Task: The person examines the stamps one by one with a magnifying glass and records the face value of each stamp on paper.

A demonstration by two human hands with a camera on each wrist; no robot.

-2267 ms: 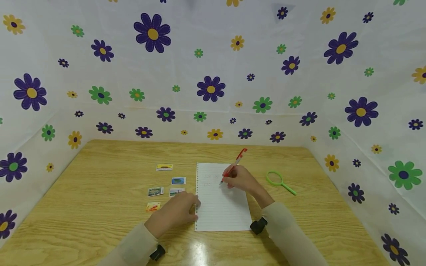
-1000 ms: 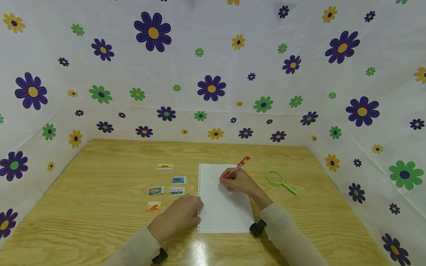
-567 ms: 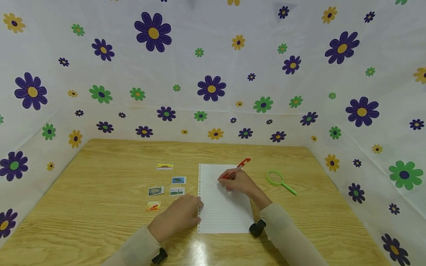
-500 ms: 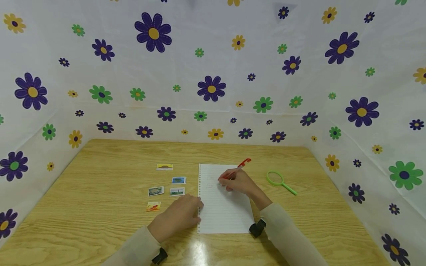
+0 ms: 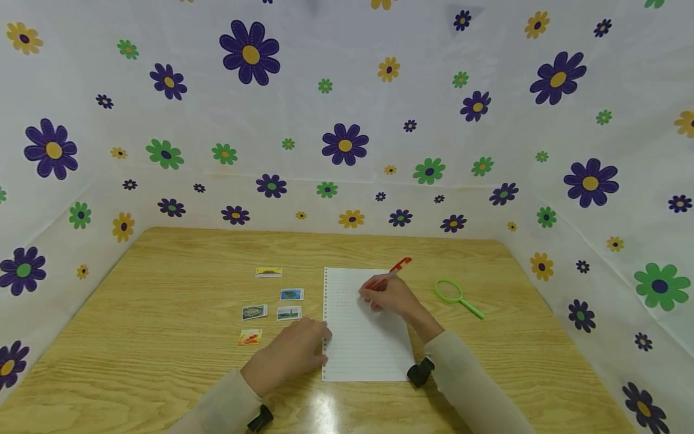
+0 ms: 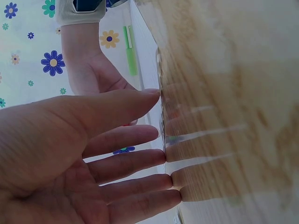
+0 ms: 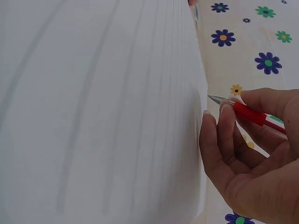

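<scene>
A sheet of lined, hole-punched paper (image 5: 365, 346) lies on the table. My right hand (image 5: 391, 295) pinches a red pen (image 5: 400, 264) over its upper half, the pen leaning back to the right. In the right wrist view, thumb and fingers hold the pen (image 7: 250, 113) by its red grip, its metal tip at the paper's surface; whether it touches I cannot tell. Faint red writing (image 5: 341, 304) shows left of that hand. My left hand (image 5: 287, 351) rests at the paper's left edge. Its fingers (image 6: 133, 165) are extended, tips touching down there in the left wrist view.
Several small picture stamps lie left of the paper, among them a yellow one (image 5: 268, 272), a blue one (image 5: 292, 294) and an orange one (image 5: 250, 337). A green magnifying glass (image 5: 458, 298) lies to the right. Flower-printed cloth (image 5: 303, 120) encloses the table's (image 5: 162, 289) back and sides.
Over the past two seconds the paper and my left hand have shifted slightly right. The pen now leans lower. Within the last half second my right hand has edged slightly right.
</scene>
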